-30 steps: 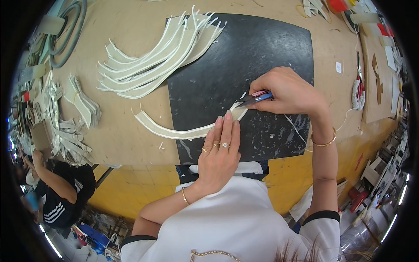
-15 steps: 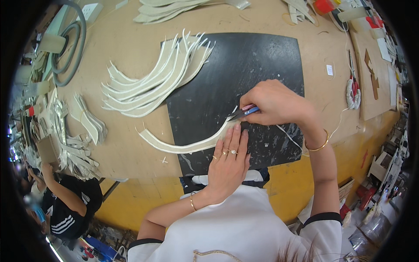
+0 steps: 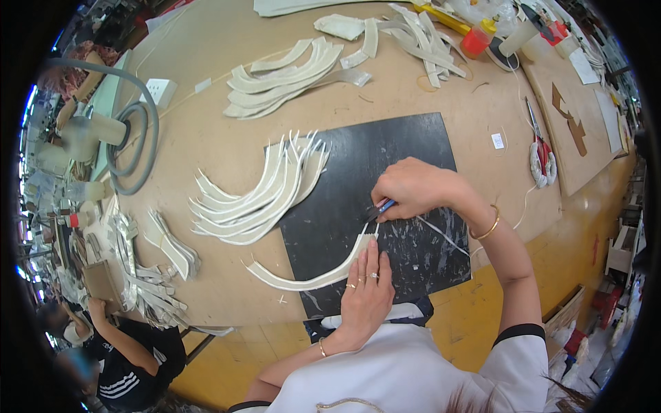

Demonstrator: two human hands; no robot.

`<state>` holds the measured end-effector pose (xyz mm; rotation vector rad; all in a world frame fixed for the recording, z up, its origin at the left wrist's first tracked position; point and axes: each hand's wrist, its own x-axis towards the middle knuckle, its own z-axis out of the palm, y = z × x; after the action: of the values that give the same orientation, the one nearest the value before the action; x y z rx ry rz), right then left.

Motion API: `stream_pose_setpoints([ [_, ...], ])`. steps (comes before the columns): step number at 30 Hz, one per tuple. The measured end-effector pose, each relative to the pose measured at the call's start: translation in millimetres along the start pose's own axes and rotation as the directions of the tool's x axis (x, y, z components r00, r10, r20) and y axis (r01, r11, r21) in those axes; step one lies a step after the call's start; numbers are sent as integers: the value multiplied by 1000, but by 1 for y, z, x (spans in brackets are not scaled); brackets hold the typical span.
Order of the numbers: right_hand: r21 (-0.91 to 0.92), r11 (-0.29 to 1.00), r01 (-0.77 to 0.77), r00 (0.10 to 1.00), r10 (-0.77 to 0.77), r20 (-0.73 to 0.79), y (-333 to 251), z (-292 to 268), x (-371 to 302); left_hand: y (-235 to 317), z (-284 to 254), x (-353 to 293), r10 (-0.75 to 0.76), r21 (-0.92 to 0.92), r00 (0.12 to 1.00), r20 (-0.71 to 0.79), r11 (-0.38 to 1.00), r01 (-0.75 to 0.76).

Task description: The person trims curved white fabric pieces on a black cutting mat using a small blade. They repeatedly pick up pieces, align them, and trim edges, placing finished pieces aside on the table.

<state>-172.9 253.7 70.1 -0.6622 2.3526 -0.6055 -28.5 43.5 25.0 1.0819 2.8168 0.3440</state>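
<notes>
We hold a curved beige strip (image 3: 323, 280) down on a black mat (image 3: 406, 148), small snips (image 3: 386, 206) at its right end.
Our left hand (image 3: 368, 292) lies flat at the mat's six o'clock, fingers close together, tips on the strip; our right hand (image 3: 412, 189), toward one o'clock, is curled narrow around the snips, blades near the strip's white cord ends, though we cannot tell whether they touch. The strip bows off the mat toward eight o'clock. We have similar strips (image 3: 256, 210) piled between nine and ten, red-handled scissors (image 3: 541, 157) between two and three.
</notes>
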Motion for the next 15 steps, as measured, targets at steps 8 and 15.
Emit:
stream_pose_setpoints([
  [8, -62, 998, 28, 999, -25, 39, 5, 1, 7, 5, -2, 10, 8, 113, 1000, -2, 994, -8],
  [15, 237, 970, -61, 897, -51, 439, 79, -70, 14, 4, 0, 18, 84, 235, 994, -65, 970, -67],
])
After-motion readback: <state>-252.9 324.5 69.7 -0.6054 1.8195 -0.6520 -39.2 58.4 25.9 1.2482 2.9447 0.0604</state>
